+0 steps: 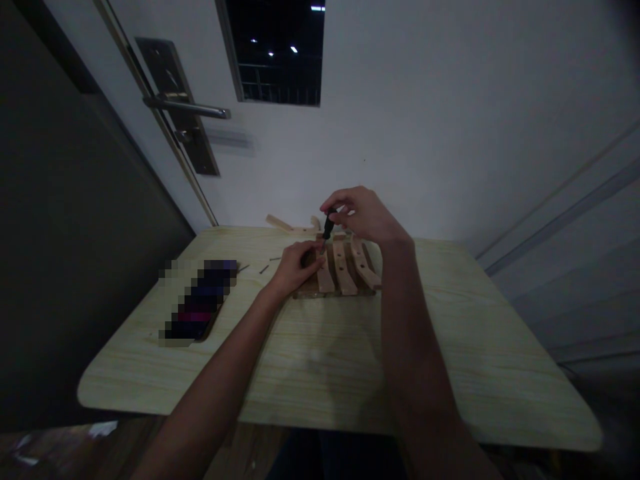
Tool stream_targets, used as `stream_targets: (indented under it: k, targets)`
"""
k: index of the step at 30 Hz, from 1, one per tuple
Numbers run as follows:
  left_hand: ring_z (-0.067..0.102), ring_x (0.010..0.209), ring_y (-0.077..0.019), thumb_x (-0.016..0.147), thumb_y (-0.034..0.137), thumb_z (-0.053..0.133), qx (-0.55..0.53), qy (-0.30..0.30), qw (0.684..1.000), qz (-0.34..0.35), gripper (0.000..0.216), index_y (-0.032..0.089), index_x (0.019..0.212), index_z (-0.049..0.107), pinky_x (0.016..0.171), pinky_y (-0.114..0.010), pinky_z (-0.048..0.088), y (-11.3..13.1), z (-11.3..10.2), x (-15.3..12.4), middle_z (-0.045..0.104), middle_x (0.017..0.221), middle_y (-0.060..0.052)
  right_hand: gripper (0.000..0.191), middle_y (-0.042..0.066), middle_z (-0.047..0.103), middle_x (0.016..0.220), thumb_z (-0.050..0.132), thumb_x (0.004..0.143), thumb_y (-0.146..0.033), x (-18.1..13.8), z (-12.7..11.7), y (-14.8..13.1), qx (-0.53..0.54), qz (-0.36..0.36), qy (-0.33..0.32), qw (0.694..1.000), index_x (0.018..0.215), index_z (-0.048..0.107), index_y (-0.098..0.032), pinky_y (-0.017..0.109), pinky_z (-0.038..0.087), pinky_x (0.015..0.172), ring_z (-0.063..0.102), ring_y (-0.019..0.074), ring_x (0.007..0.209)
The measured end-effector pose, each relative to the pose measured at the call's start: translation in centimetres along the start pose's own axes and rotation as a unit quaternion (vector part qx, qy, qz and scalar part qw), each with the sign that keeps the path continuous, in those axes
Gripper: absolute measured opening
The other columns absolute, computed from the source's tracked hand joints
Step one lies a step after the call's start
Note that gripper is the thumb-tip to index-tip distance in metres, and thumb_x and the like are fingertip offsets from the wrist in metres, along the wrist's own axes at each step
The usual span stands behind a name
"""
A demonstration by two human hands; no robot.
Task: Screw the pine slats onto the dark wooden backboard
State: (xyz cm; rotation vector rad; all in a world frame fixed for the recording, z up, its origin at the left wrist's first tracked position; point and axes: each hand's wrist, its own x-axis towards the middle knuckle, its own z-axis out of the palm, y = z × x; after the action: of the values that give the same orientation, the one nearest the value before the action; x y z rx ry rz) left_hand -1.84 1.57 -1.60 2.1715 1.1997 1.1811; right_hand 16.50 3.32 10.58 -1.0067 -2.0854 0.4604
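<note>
My right hand grips the black handle of a screwdriver, which points down and slightly left. Its tip meets the leftmost of several curved wooden slats, near that slat's far end. At the same spot my left hand has its thumb and fingers closed about the slat; whether a screw is between them is too small to tell. A middle slat and a right slat, both with dark holes, lie on a brown wooden board.
Behind the board lies another bent wooden piece. Loose screws are scattered left of my left hand. Farther left is a phone with a blurred screen. The pale wooden table stands against a white door with a metal handle.
</note>
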Motion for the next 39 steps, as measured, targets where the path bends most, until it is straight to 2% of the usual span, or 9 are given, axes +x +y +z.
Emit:
stream_targets:
  k: [4, 6, 10, 16, 23, 27, 32, 35, 39]
  targets:
    - [0.065, 0.100, -0.0250, 0.083, 0.037, 0.063, 0.001, 0.002, 1.000, 0.003, 0.034, 0.018, 0.111, 0.065, 0.089, -0.039, 0.050, 0.0, 0.0, 0.0, 0.070, 0.110, -0.009, 0.009, 0.003, 0.066, 0.072, 0.074, 0.073, -0.022, 0.3, 0.1, -0.7, -0.027, 0.025, 0.011, 0.999, 0.079, 0.071, -0.016, 0.029, 0.047, 0.068, 0.060, 0.0140, 0.069]
    - [0.065, 0.100, -0.0250, 0.083, 0.037, 0.062, 0.004, 0.002, 1.000, 0.007, 0.034, 0.018, 0.111, 0.065, 0.090, -0.039, 0.049, 0.0, 0.0, 0.1, 0.070, 0.110, -0.008, 0.014, 0.002, 0.064, 0.067, 0.077, 0.071, -0.026, 0.5, 0.3, -1.0, -0.030, 0.043, 0.012, 0.999, 0.071, 0.068, -0.015, 0.028, 0.046, 0.064, 0.058, 0.0129, 0.064]
    - [0.064, 0.100, -0.0248, 0.082, 0.036, 0.063, 0.008, 0.004, 1.000, 0.011, 0.035, 0.018, 0.113, 0.064, 0.091, -0.040, 0.049, 0.0, 0.0, 0.1, 0.071, 0.110, -0.008, 0.023, 0.003, 0.063, 0.068, 0.080, 0.068, -0.029, 0.6, 0.8, -1.2, -0.038, 0.056, 0.029, 0.997, 0.064, 0.063, -0.015, 0.028, 0.045, 0.062, 0.056, 0.0127, 0.064]
    - [0.064, 0.099, -0.0251, 0.083, 0.036, 0.062, 0.009, 0.007, 1.000, 0.007, 0.033, 0.019, 0.111, 0.065, 0.090, -0.040, 0.049, 0.0, 0.0, 0.0, 0.071, 0.108, -0.008, 0.003, 0.003, 0.068, 0.081, 0.068, 0.076, -0.014, 0.5, 0.9, -0.7, 0.017, 0.013, 0.009, 1.000, 0.076, 0.067, -0.017, 0.029, 0.049, 0.071, 0.061, 0.0142, 0.076]
    - [0.064, 0.099, -0.0255, 0.083, 0.036, 0.062, 0.019, 0.001, 1.000, 0.011, 0.034, 0.018, 0.112, 0.065, 0.090, -0.041, 0.048, -0.2, 0.0, 0.0, 0.071, 0.108, -0.009, 0.021, 0.005, 0.072, 0.087, 0.056, 0.082, -0.010, 0.5, 0.7, 0.0, 0.038, 0.046, -0.028, 0.998, 0.090, 0.073, -0.017, 0.026, 0.050, 0.059, 0.060, 0.0117, 0.064]
    - [0.064, 0.097, -0.0252, 0.083, 0.036, 0.062, 0.016, 0.005, 1.000, 0.007, 0.034, 0.018, 0.112, 0.065, 0.087, -0.039, 0.049, -0.1, 0.0, 0.1, 0.071, 0.107, -0.009, 0.004, 0.004, 0.070, 0.078, 0.068, 0.076, -0.016, 0.6, 0.9, -0.1, 0.018, 0.054, 0.020, 0.998, 0.079, 0.070, -0.017, 0.029, 0.050, 0.065, 0.060, 0.0131, 0.067]
    - [0.064, 0.098, -0.0252, 0.083, 0.036, 0.062, 0.018, 0.003, 1.000, 0.007, 0.033, 0.018, 0.110, 0.065, 0.089, -0.039, 0.048, 0.0, 0.0, 0.1, 0.071, 0.106, -0.008, 0.025, 0.001, 0.061, 0.067, 0.079, 0.068, -0.030, 0.6, 1.1, -0.6, -0.038, 0.084, 0.073, 0.993, 0.065, 0.059, -0.017, 0.031, 0.047, 0.066, 0.056, 0.0134, 0.065]
    - [0.064, 0.099, -0.0251, 0.083, 0.036, 0.062, 0.019, 0.006, 1.000, 0.010, 0.034, 0.018, 0.111, 0.065, 0.089, -0.039, 0.048, 0.0, 0.0, 0.1, 0.071, 0.107, -0.008, 0.022, 0.002, 0.063, 0.074, 0.078, 0.069, -0.028, 0.5, 1.2, -0.7, -0.025, 0.061, 0.064, 0.996, 0.071, 0.060, -0.017, 0.031, 0.047, 0.069, 0.058, 0.0140, 0.071]
    - [0.064, 0.099, -0.0247, 0.083, 0.035, 0.062, 0.022, 0.002, 1.000, 0.012, 0.034, 0.018, 0.112, 0.065, 0.090, -0.040, 0.048, 0.0, -0.1, 0.0, 0.071, 0.108, -0.008, 0.016, 0.005, 0.069, 0.088, 0.071, 0.072, -0.015, 0.4, 0.9, -0.5, 0.015, 0.029, 0.014, 0.999, 0.088, 0.067, -0.017, 0.031, 0.050, 0.074, 0.063, 0.0154, 0.080]
